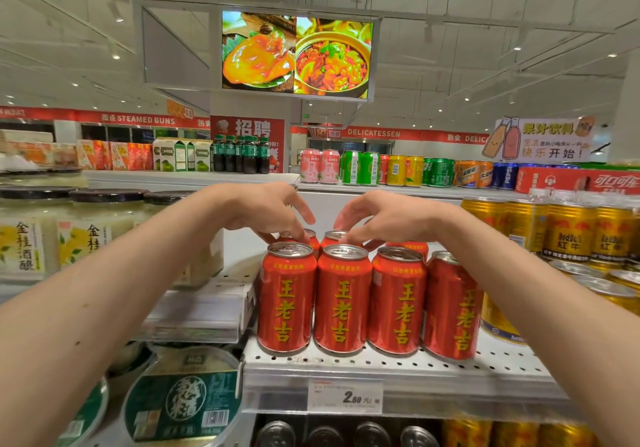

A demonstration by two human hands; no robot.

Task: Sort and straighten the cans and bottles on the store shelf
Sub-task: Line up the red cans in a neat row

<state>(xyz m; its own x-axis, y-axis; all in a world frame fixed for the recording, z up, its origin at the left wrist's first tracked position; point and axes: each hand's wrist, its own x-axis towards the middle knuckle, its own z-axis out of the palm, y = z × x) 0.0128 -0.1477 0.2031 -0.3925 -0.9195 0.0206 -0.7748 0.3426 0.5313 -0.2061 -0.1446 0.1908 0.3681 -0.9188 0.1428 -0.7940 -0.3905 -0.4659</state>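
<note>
Several red herbal-tea cans [343, 301] stand upright in a front row on the perforated white shelf [381, 363], yellow characters facing me. More red cans stand in a second row behind them. My left hand [266, 211] reaches over the front row and its curled fingertips pinch the top of a rear red can [314, 243]. My right hand [381, 218] does the same on the neighbouring rear can [333, 236]. The hands hide most of both rear cans.
Gold Red Bull cans [568, 235] crowd the shelf to the right. Large jars with dark lids [27, 235] stand to the left, green-labelled tubs [183, 401] below them. A price tag [345, 396] hangs on the shelf edge. Assorted cans [360, 167] line the top shelf.
</note>
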